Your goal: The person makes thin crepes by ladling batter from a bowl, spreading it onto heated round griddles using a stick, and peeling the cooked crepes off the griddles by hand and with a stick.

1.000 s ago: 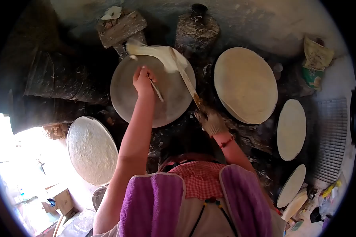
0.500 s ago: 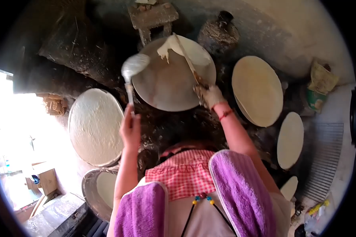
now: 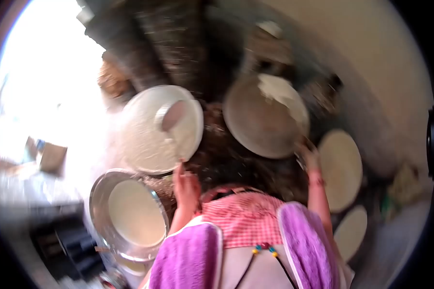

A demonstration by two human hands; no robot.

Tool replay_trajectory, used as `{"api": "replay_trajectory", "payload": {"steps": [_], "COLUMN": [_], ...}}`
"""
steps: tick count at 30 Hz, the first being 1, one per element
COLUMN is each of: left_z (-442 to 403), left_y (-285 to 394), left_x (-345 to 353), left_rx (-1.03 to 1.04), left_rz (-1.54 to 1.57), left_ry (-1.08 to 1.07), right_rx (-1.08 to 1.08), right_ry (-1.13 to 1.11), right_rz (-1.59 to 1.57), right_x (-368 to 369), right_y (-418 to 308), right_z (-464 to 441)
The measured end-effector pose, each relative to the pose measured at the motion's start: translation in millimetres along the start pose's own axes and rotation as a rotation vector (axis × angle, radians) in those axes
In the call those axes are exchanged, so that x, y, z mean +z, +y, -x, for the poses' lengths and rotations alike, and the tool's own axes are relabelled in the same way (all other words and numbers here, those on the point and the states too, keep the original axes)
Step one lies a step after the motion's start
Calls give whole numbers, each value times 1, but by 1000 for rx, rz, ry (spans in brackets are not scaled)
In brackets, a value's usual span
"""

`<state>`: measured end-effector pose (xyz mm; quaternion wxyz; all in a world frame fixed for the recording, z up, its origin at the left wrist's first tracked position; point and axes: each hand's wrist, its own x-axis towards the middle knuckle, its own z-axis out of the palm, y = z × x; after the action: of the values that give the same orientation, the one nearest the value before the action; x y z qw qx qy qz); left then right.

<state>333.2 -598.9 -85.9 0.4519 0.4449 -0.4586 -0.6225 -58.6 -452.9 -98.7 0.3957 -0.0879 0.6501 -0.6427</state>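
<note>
My left hand (image 3: 185,185) is closed round a ladle (image 3: 171,115), whose blurred bowl is over a wide round pan (image 3: 142,139) coated with a bumpy cream-coloured layer. At the right edge of a grey round griddle (image 3: 260,125) is my right hand (image 3: 308,156). Its fingers are curled round a wooden spreading stick, which motion blur and the griddle rim make hard to pick out here. White batter (image 3: 280,91) lies thick along the griddle's far right side, while the rest of its surface shows bare grey.
A metal basin (image 3: 96,197) of pale liquid stands at lower left. To the right are a large pale round sheet (image 3: 340,168) and a smaller one (image 3: 350,233). Behind the griddle are a stool (image 3: 270,48) and a dark round jar (image 3: 325,94).
The view has turned left. My left hand has brought the ladle from beside the griddle to over the cream-coated pan. My right hand stays at the griddle, now by its right edge.
</note>
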Motion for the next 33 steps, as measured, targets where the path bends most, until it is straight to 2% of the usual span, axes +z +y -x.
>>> {"api": "replay_trajectory", "payload": {"steps": [1, 2, 3, 5, 7, 9, 12, 13, 15, 16, 18, 19, 21, 23, 25, 27, 30, 31, 32, 33], "left_z": [4, 6, 3, 6, 19, 30, 42, 50, 57, 58, 51, 51, 55, 56, 60, 60, 56, 54, 54, 54], "left_y": [-14, -11, -8, 1, 18, 27, 18, 19, 23, 25, 30, 31, 51, 56, 56, 57, 61, 62, 65, 64], "left_x": [2, 5, 13, 30, 45, 48, 58, 58, 55, 51, 45, 41, 43, 44, 42, 49, 46, 46, 47, 44], "left_rx": [23, 60, -5, -167, -83, -25, 22, -3, -33, -37, 2, 43, 224, 240, 199, 113, 91, 83, 82, 77], "left_rz": [-47, -60, -66, -64, -45, -20, 8, -19, -82, -100, -121, -121, -183, -152, -184, -160, -152, -139, -111, -107], "left_ry": [1, 72, 26, -111, -67, -56, -5, -4, -31, 39, 146, 211, 161, 237, 237, 264, 270, 281, 287, 301], "right_rx": [16, 63, 117, 167, 187, 100, 90, 117, 174, 259, 267, 255, 109, 124, 233, 196, 260, 2, -72, -70], "right_ry": [102, 95, 118, 11, -62, -65, -93, -67, -65, -61, -194, -252, -211, -138, -234, -237, -453, -495, -430, -355], "right_rz": [65, 31, -1, 81, 156, 291, 221, 187, 71, 91, 187, 248, 331, 324, 172, 245, 643, 877, 910, 720], "right_x": [-6, 13, 25, 47, 38, 5, -38, -41, 9, 27, 38, 29, -20, -32, -22, 10, 18, -5, -29, -59], "right_y": [4, 6, 5, -14, -34, -39, -38, -22, -14, -16, -30, -40, -33, -51, -41, -42, -53, -42, -42, -35], "right_z": [-2, -6, -5, 0, 6, 9, -33, -31, -30, -28, -17, -11, -26, -37, -51, -44, -27, -31, -27, -38]}}
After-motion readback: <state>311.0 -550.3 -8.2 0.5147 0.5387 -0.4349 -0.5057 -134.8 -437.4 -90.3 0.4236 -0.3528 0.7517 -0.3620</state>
